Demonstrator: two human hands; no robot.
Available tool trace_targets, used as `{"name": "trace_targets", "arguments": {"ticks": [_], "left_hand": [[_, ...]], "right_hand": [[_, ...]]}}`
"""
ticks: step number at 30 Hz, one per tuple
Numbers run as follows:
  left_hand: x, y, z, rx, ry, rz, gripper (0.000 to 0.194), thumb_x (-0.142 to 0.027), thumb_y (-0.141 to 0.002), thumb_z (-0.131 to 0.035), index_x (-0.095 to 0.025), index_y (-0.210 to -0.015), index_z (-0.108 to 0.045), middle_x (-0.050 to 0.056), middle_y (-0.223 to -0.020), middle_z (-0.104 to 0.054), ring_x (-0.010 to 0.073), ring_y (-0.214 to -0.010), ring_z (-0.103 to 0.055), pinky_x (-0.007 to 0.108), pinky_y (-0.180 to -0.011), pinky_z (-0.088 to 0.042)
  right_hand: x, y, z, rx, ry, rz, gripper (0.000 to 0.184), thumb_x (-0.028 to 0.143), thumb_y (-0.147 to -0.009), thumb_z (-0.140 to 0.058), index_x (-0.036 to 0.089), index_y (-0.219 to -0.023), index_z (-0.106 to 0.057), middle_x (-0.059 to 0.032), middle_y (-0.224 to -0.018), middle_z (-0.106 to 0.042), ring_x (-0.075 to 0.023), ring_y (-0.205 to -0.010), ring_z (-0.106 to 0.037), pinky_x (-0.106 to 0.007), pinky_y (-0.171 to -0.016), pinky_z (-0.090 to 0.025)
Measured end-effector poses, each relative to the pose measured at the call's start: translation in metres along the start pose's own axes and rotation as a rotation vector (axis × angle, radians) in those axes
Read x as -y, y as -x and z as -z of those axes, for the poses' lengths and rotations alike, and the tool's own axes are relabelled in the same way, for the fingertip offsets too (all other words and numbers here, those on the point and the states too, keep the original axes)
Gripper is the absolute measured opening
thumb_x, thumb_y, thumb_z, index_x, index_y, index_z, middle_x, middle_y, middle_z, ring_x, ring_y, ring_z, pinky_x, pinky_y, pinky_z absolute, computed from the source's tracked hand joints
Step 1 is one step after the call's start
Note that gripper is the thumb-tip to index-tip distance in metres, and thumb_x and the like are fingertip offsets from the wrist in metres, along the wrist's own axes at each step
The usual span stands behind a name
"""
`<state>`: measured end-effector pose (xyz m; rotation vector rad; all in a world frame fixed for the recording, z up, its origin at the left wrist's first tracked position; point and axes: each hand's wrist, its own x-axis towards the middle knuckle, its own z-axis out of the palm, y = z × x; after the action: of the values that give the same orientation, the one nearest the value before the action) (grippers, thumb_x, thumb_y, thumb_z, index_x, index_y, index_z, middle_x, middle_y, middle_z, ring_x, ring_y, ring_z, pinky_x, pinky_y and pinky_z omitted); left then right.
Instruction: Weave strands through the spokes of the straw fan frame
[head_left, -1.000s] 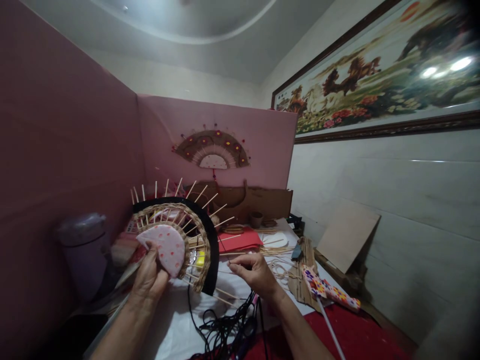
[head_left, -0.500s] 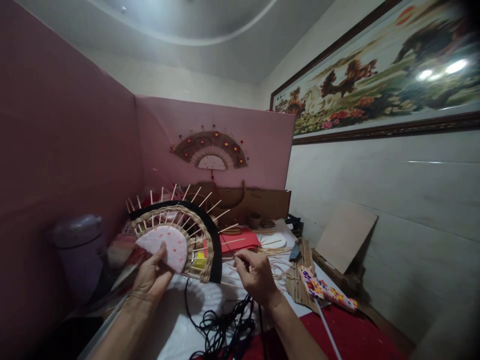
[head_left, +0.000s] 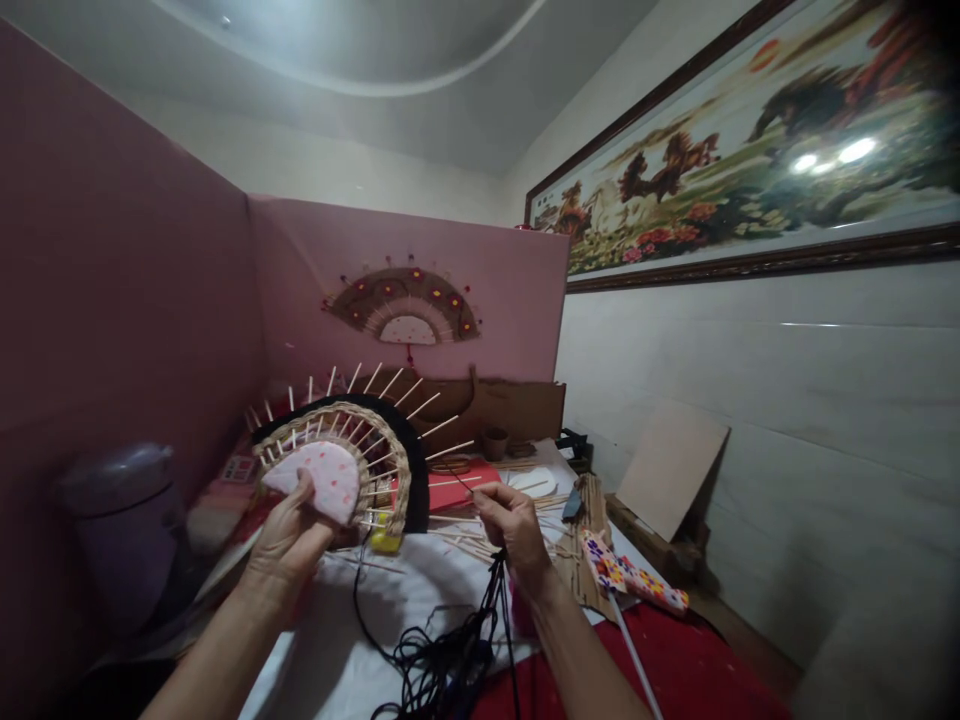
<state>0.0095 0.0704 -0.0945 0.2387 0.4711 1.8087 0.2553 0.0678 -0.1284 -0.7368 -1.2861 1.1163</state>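
Note:
My left hand (head_left: 294, 535) grips a half-round woven fan (head_left: 409, 480) by its pink-spotted white base (head_left: 324, 478), thumb on the front. Thin sticks fan out from the base through a braided straw band and a black woven band (head_left: 416, 462), their tips bare. To the right, my right hand (head_left: 511, 525) is closed in a pinch on a black cord, drawn taut toward the fan's right edge. Below the hands a loose tangle of black cord (head_left: 442, 660) hangs over the white table covering (head_left: 300, 660), with strands running up to my right hand.
A finished fan (head_left: 409, 300) hangs on the pink board. Behind the hands lie red paper (head_left: 450, 488), loose sticks and a small brown pot (head_left: 494, 440). A flowered glue gun-like object (head_left: 634, 575) lies right, beside cardboard (head_left: 596, 510). A lidded container (head_left: 124, 540) stands left.
My right hand has risen slightly, and the cord between it and the fan now shows at a stick near the right edge. The whole view has shifted a little.

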Motion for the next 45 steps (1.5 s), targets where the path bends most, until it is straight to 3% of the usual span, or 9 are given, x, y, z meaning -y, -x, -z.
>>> {"name": "trace_targets", "arguments": {"ticks": [3, 10, 14, 19, 26, 32, 37, 45], "left_hand": [[0.002, -0.004, -0.002, 0.022, 0.0, 0.031, 0.031, -0.02, -0.087, -0.043, -0.021, -0.115, -0.057, 0.009, -0.091, -0.07, 0.0155, -0.074, -0.066, 0.034, -0.079, -0.053], [0.007, -0.019, -0.016, 0.112, 0.101, 0.062, 0.032, -0.021, -0.087, -0.042, -0.022, -0.117, -0.056, 0.008, -0.093, -0.07, 0.0162, -0.082, -0.066, 0.035, -0.085, -0.05], [0.006, -0.024, -0.021, 0.062, 0.073, 0.055, 0.031, -0.022, -0.086, -0.045, -0.021, -0.115, -0.056, 0.008, -0.091, -0.071, 0.0159, -0.081, -0.066, 0.034, -0.085, -0.05], [0.005, -0.025, -0.021, 0.012, 0.121, -0.018, 0.029, -0.018, -0.086, -0.045, -0.024, -0.11, -0.059, 0.004, -0.089, -0.071, 0.0133, -0.076, -0.066, 0.034, -0.084, -0.049], [-0.005, -0.021, -0.01, 0.004, 0.123, -0.058, 0.025, -0.015, -0.085, -0.046, -0.025, -0.101, -0.062, 0.002, -0.09, -0.07, 0.0125, -0.078, -0.065, 0.036, -0.09, -0.045], [-0.016, -0.021, 0.002, 0.003, 0.108, -0.089, 0.021, -0.015, -0.084, -0.047, -0.025, -0.092, -0.064, 0.002, -0.091, -0.069, 0.013, -0.081, -0.064, 0.04, -0.093, -0.042], [-0.019, -0.016, -0.001, -0.02, 0.1, -0.131, 0.024, -0.013, -0.086, -0.044, -0.023, -0.086, -0.065, 0.0, -0.087, -0.069, 0.0093, -0.077, -0.063, 0.035, -0.094, -0.042], [-0.019, -0.011, -0.005, 0.017, 0.108, -0.147, 0.028, -0.016, -0.087, -0.041, -0.026, -0.101, -0.063, 0.001, -0.09, -0.069, 0.0126, -0.083, -0.063, 0.032, -0.086, -0.048]], "right_hand": [[0.0, -0.001, 0.001, 0.037, -0.11, -0.097, 0.023, 0.037, -0.068, -0.065, 0.014, -0.07, -0.061, 0.0096, -0.043, -0.025, -0.004, -0.039, -0.014, -0.022, -0.039, -0.008], [-0.002, 0.004, -0.012, 0.131, -0.016, -0.06, 0.018, 0.03, -0.065, -0.067, 0.012, -0.064, -0.064, 0.0063, -0.046, -0.035, -0.0039, -0.042, -0.021, -0.021, -0.04, -0.013], [-0.007, 0.002, -0.012, 0.062, -0.003, -0.018, 0.021, 0.033, -0.065, -0.068, 0.013, -0.071, -0.068, 0.0056, -0.046, -0.038, -0.0048, -0.043, -0.025, -0.02, -0.041, -0.02], [-0.016, 0.001, -0.014, 0.006, 0.168, 0.132, 0.026, 0.039, -0.071, -0.064, 0.014, -0.07, -0.069, -0.0017, -0.062, -0.057, -0.0115, -0.058, -0.046, -0.024, -0.055, -0.036], [-0.017, 0.002, -0.01, 0.054, 0.272, 0.123, 0.024, 0.036, -0.075, -0.06, 0.014, -0.077, -0.069, -0.0016, -0.064, -0.059, -0.0127, -0.061, -0.048, -0.023, -0.056, -0.036], [-0.009, 0.007, -0.008, 0.099, 0.502, 0.245, 0.02, 0.027, -0.079, -0.052, 0.014, -0.073, -0.066, -0.0004, -0.059, -0.055, -0.0116, -0.056, -0.045, -0.023, -0.052, -0.032], [-0.003, 0.011, -0.006, 0.058, 0.785, 0.479, 0.019, 0.021, -0.08, -0.049, 0.016, -0.067, -0.061, -0.0018, -0.06, -0.054, -0.0123, -0.058, -0.047, -0.024, -0.056, -0.032], [-0.004, 0.015, -0.006, 0.044, 1.09, 0.666, 0.02, 0.016, -0.079, -0.046, 0.017, -0.059, -0.05, -0.0002, -0.057, -0.049, -0.0099, -0.054, -0.043, -0.024, -0.055, -0.026]]}}
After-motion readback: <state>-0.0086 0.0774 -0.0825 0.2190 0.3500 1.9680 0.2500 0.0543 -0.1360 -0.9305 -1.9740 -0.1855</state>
